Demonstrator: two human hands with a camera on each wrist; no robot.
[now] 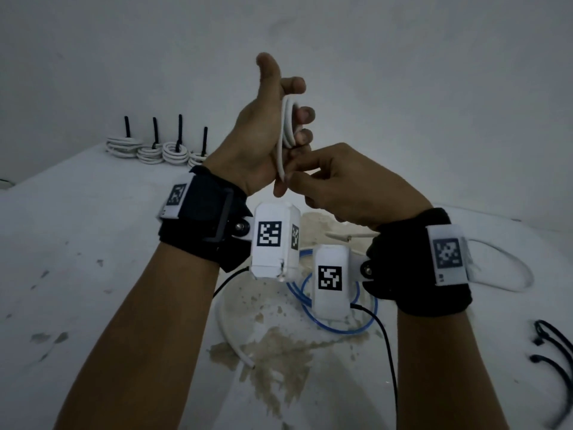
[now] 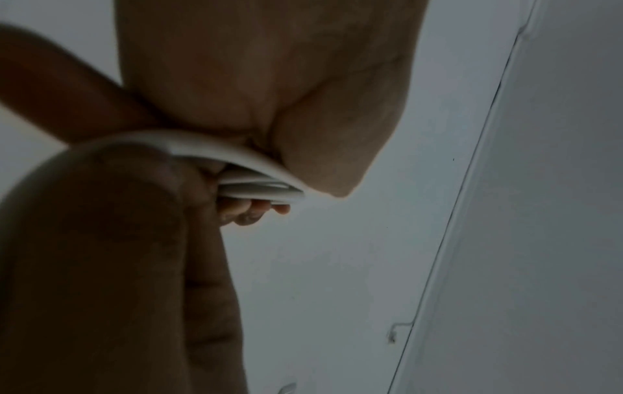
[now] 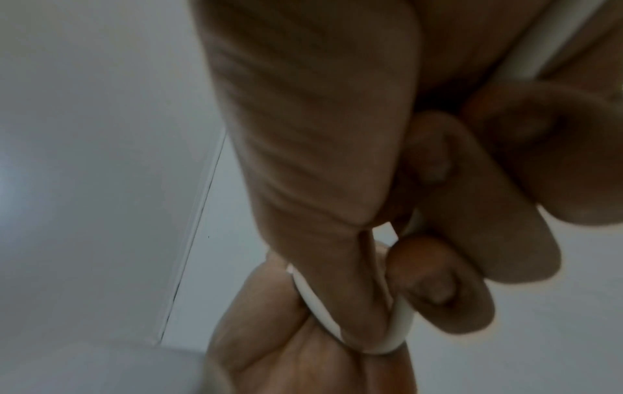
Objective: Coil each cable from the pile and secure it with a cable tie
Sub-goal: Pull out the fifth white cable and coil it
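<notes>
The left hand (image 1: 263, 144) is raised above the table (image 1: 93, 243), palm turned to the right, thumb pointing up. Its fingers (image 1: 302, 114) are curled around a white cable (image 1: 286, 125), which is wound in several loops around them; the wrist view shows these loops (image 2: 259, 189) pressed between the fingers and the palm. The right hand (image 1: 338, 187) is just below and to the right, touching the left one. Its thumb and fingers are closed together on the loose part of the same cable (image 3: 401, 333) near the heel of the left palm. Both forearms rise from the near edge and both wrists carry black bands. At the far left of the table four coils (image 1: 155, 148) lie in a row, each with a black tie (image 1: 179, 128) standing up. Under the hands a blue cable (image 1: 341, 324) lies on the table. Loose black ties (image 1: 552, 346) lie at the near right.
</notes>
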